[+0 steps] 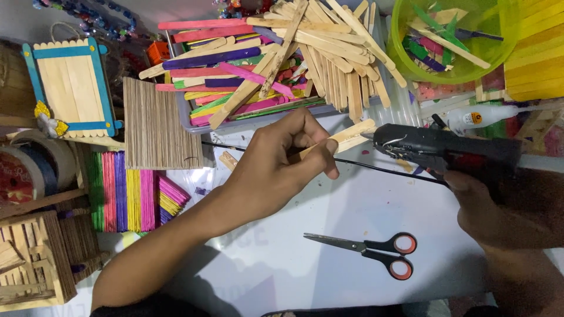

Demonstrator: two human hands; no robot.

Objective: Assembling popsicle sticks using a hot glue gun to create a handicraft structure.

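The left hand [276,158] was clamped on a wooden stick [346,138]; at three o'clock, the right hand [487,199] gripped the glue gun [446,154]. Fingers so near the nozzle risked being burned.

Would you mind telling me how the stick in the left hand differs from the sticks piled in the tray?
The held stick is plain wood, alone, and lifted at the glue gun nozzle. The tray sticks lie heaped crisscross, many dyed pink, purple or green. Both are flat craft sticks with rounded ends.
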